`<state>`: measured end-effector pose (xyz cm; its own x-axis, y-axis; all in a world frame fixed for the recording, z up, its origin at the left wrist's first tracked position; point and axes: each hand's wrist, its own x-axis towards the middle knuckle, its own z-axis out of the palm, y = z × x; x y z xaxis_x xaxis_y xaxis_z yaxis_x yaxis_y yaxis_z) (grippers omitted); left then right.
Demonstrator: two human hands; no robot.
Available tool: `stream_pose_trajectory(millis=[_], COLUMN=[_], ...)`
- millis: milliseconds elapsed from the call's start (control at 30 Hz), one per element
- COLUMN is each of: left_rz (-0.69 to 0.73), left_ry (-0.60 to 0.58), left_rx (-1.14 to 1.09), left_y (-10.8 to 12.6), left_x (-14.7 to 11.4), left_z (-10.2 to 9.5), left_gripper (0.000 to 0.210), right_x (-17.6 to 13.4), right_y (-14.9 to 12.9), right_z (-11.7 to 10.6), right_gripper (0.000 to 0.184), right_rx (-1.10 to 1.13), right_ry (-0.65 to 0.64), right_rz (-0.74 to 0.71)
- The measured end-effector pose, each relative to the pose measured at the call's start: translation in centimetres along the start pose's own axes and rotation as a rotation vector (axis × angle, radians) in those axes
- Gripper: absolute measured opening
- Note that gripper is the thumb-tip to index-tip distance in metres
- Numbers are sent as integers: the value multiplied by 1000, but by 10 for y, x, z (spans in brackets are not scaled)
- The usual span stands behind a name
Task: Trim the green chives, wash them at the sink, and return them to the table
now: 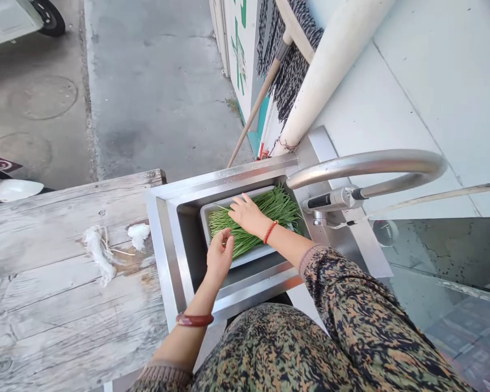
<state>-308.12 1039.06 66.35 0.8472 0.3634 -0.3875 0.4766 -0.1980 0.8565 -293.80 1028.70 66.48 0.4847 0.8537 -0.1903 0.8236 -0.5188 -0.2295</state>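
Observation:
Long, thin green chives (275, 209) lie bunched in a light grey rectangular tray (205, 216) inside the stainless steel sink (190, 231). My right hand (247, 213), with a red beaded bracelet at the wrist, rests over the middle of the chives, palm down and fingers spread. At the tray's near left edge is my left hand (220, 251), a reddish-brown bangle on its forearm. Its fingers are loosely curled, the thumb stands apart, and nothing shows between them. The stalk ends lie beside it.
A curved steel faucet (367, 163) arches over the sink's right side. To the left is a weathered wooden table (65, 310) with a white stringy clump (98, 253) and crumpled white scrap (139, 236). Behind the sink, a mop (288, 81) leans near a white pipe (335, 65).

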Motion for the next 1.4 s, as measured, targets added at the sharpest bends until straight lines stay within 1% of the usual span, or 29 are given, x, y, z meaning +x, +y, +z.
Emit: stream_pose_trajectory(millis=[33,100,167,233,333,400,467,533,567,633,700,767,833,1000,1067,1133,1200,1267,1333,1400], left_rz=[71,172,231,284,355,377,378,362,351,331,312,296,281,245,234,224,220,223,214,197], left_ry=[19,19,-4,-22,-53,-77,-92,-104,-109,-117,-117,-114,-104,-67,-54,-53,-61,-60,-48,-38], left_rx=[78,204,300,378,409,391,369,348,338,320,297,272,249,217,202,182,169,166,162,166], left_y=[0,-2,-4,-6,-3,1,4,7,7,8,7,4,0,-16,-22,-25,-28,-31,-34,-37], left_x=[1,4,8,11,14,14,12,10,8,5,1,-3,-7,-12,-12,-11,-11,-11,-11,-12], left_z=[0,-3,-7,-9,-10,-8,-6,-5,-5,-5,-8,-13,-20,-41,-45,-48,-49,-50,-53,-55], left_gripper=[38,37,37,37,36,35,34,32,32,31,32,32,32,33,33,33,34,36,37,39], right_x=[-2,-9,-22,-40,-78,-106,-130,-147,-152,-155,-152,-147,-144,-144,-145,-146,-148,-152,-155,-159], right_y=[-3,-7,-11,-13,-10,-3,9,22,28,35,37,34,30,28,31,34,34,33,30,29], right_z=[-3,-8,-13,-20,-34,-46,-55,-56,-53,-43,-32,-25,-24,-37,-40,-37,-31,-25,-19,-16], right_gripper=[25,24,24,27,34,37,38,38,38,38,38,37,37,37,38,38,35,32,31,31], right_rx=[-20,-34,3,92,237,287,286,250,228,192,169,154,151,124,115,127,131,111,79,71], right_ry=[6,23,56,126,285,382,452,477,457,347,199,107,117,342,367,307,189,93,61,58], right_rz=[-8,-19,-22,13,143,245,361,488,537,567,521,476,471,486,519,575,621,630,615,587])
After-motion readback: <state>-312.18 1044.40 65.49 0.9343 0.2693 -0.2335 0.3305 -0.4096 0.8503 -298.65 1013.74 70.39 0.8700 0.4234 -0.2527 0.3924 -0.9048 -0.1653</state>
